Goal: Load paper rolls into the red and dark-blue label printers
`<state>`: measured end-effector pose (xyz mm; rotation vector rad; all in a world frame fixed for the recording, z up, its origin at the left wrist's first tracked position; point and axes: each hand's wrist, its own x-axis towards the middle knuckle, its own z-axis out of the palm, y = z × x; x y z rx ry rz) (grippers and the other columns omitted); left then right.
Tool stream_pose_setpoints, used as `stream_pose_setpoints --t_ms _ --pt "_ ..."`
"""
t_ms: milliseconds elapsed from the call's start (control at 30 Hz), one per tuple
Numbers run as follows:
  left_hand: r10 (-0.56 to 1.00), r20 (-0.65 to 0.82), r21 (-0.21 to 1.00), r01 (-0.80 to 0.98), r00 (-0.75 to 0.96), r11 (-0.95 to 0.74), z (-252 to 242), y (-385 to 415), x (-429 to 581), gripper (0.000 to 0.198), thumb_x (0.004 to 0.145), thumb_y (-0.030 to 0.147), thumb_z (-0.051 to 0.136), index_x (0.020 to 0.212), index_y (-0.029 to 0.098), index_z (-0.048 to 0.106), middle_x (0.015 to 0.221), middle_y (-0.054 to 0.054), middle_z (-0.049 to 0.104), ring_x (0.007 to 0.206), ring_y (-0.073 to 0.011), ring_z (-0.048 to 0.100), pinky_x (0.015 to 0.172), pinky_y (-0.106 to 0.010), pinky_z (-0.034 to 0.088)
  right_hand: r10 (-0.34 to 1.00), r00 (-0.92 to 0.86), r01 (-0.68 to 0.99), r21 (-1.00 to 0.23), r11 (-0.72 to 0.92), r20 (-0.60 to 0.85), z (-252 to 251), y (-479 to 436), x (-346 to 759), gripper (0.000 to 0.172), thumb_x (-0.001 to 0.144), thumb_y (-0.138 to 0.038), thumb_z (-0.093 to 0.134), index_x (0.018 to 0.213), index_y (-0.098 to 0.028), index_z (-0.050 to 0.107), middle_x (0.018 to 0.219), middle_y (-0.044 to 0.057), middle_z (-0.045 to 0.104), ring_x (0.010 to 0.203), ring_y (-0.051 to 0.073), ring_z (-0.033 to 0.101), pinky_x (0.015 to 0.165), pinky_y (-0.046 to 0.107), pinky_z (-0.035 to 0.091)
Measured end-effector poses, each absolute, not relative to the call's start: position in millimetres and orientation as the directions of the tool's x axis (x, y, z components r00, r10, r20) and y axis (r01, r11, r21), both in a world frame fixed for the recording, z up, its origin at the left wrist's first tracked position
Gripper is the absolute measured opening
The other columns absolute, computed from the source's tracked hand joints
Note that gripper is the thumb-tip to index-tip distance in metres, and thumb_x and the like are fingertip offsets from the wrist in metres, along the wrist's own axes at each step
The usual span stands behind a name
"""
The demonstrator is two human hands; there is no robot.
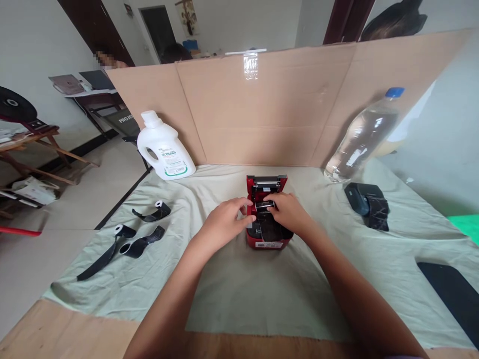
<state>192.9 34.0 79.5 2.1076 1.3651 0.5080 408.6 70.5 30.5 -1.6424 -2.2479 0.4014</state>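
Observation:
A small red and black label printer (pixel 269 245) sits on the cloth in front of me with its lid raised. Inside it lies a black ribbon roll (pixel 265 205), and a dark strip of ribbon (pixel 271 228) hangs from it toward the printer's front. My right hand (pixel 287 209) pinches the right end of the roll between thumb and fingers. At the printer's left edge is my left hand (pixel 228 217), its thumb and fingers apart, fingertips close to the roll's left end. Whether they touch it I cannot tell.
Several black ribbon rolls (pixel 129 232) lie at the left. A white jug (pixel 164 149) and a clear bottle (pixel 362 137) lean against a cardboard screen (pixel 262 114). To the right are a dark device (pixel 357 199) and a black phone-like slab (pixel 452 294).

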Motion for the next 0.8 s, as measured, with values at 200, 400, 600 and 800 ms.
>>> stream_pose_setpoints --t_ms 200,400,600,800 --pt "0.745 -0.018 0.571 0.619 0.667 -0.54 67 24 204 0.051 0.081 0.042 0.074 0.13 0.034 0.063 0.125 -0.005 0.057 0.111 -0.0257 0.059 0.092 -0.034 0.049 0.968 -0.25 0.909 -0.336 0.247 0.035 26 76 398 0.031 0.082 -0.011 0.057 0.107 -0.022 0.071 0.111 0.007 0.074 0.118 0.029 0.056 0.097 0.044 0.038" --pt "0.741 0.062 0.363 0.677 0.668 -0.64 66 14 224 0.029 0.097 0.03 0.052 0.118 0.032 0.072 0.107 -0.005 0.067 0.096 -0.0235 0.064 0.087 -0.034 0.048 0.937 -0.348 0.746 -0.608 0.272 -0.008 40 78 429 0.02 0.084 -0.026 0.061 0.099 -0.024 0.075 0.102 0.004 0.076 0.1 0.027 0.065 0.089 0.041 0.046" --pt "0.723 0.009 0.232 0.702 0.691 -0.674 80 7 226 0.028 0.097 0.022 0.046 0.09 0.022 0.073 0.082 -0.006 0.07 0.073 -0.02 0.066 0.069 -0.029 0.044 0.965 0.066 0.548 -0.818 0.176 0.252 42 89 453 0.031 0.086 -0.047 0.06 0.099 -0.02 0.071 0.104 0.008 0.073 0.095 0.024 0.065 0.087 0.04 0.049" --pt "0.713 -0.055 0.104 0.714 0.699 -0.692 89 -2 235 0.028 0.098 0.02 0.043 0.083 0.02 0.067 0.077 -0.007 0.071 0.069 -0.0228 0.066 0.064 -0.03 0.041 0.944 0.141 0.283 -0.926 0.25 0.298 22 94 430 0.033 0.088 -0.051 0.052 0.083 -0.02 0.062 0.085 0.002 0.066 0.084 0.017 0.059 0.086 0.033 0.048"
